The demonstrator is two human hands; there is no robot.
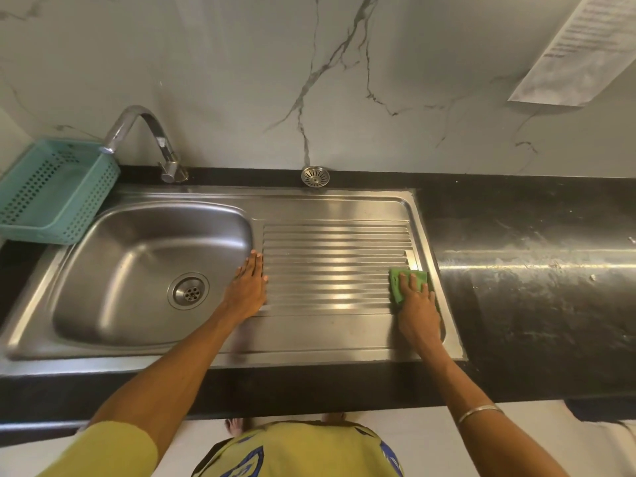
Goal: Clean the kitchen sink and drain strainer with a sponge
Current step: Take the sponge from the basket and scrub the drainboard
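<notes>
We have a stainless steel sink unit (330, 333) set into a black stone bench (537, 270), bowl at the left end, ribbed drainboard (335, 263) at the right.

Right hand (417, 306) is at the drainboard's right edge, palm down with fingers spread, pressing a green flat sponge (399, 280) onto the ribs. It's pinned under the fingers rather than wrapped in a fist; the sponge's far and left edges stick out past the fingertips. A thin metal bangle (480, 412) sits on that forearm.

Left hand (248, 287) lies flat and open on the drainboard's left edge, just beside the bowl's right rim, holding nothing.

The bowl (137, 270) has its round drain opening (188, 290) near the front right of the floor. The round perforated steel drain strainer (315, 175) is out of the bowl, sitting on the bench's back edge against the marble-look wall, behind the middle of the sink unit and well apart from both hands.

A curved chrome tap (144, 139) rises from the back edge behind the bowl. A teal perforated plastic basket (51, 191) sits at the bench's back left corner, overlapping the sink rim. A printed paper sheet (578, 49) hangs on the wall at upper right.
</notes>
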